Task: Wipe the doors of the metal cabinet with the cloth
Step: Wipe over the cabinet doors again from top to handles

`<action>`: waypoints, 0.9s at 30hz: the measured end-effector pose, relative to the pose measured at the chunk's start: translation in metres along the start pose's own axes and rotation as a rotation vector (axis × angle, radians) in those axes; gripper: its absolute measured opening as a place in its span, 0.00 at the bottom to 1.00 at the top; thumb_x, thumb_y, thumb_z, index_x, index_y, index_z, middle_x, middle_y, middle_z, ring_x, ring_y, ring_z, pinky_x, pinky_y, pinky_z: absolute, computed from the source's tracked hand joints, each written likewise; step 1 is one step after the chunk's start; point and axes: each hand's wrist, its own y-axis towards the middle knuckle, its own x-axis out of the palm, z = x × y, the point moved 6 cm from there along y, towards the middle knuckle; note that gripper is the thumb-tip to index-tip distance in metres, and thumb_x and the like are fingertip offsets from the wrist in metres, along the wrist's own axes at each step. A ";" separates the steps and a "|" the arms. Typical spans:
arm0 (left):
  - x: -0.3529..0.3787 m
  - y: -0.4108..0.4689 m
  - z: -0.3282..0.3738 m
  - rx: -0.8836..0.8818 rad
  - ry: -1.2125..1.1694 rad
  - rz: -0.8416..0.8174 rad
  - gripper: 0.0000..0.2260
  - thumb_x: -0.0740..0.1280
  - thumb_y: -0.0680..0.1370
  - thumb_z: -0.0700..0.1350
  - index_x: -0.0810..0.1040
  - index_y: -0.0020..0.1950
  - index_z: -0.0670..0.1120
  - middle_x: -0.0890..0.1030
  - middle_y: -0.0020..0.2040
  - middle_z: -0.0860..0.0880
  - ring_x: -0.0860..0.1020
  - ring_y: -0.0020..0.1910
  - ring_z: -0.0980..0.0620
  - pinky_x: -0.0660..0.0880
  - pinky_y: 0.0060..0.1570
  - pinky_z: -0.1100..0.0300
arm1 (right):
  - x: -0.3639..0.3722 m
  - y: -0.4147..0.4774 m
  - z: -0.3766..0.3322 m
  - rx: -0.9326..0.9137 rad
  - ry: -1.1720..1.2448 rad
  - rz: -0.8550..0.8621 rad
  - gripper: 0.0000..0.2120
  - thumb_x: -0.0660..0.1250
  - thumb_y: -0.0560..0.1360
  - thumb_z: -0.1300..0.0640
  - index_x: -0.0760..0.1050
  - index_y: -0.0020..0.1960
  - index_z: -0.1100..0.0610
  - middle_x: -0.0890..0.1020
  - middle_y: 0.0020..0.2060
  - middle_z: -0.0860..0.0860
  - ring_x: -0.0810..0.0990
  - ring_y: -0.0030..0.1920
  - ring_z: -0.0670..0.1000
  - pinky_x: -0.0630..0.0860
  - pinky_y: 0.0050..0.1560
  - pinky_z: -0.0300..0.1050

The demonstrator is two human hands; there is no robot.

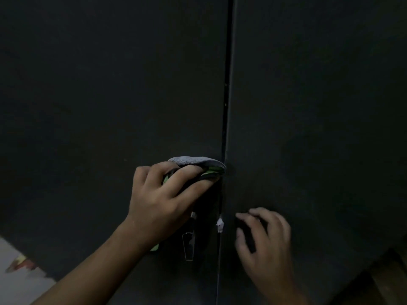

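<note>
L door (99,84) & R door (319,84) meet at vertical seam (226,84) mid-view. Cloth (198,164) on L door, right up vs seam, under left hand (167,201). Handle (188,245) just below that hand, left of seam. Right hand (264,236) against R door, just right of seam, lower than cloth.

Low on my left lies pale floor (22,291) with a blurred reddish thing (21,264); low right, brown wood (387,278).
</note>
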 end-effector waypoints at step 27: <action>-0.048 -0.037 -0.109 -0.390 0.132 0.138 0.15 0.65 0.81 0.46 0.77 0.67 0.54 0.75 0.63 0.42 0.72 0.53 0.36 0.75 0.49 0.41 | 0.022 0.002 -0.082 -0.330 -0.046 -0.129 0.25 0.61 0.76 0.44 0.68 0.72 0.42 0.68 0.70 0.41 0.63 0.73 0.43 0.61 0.75 0.51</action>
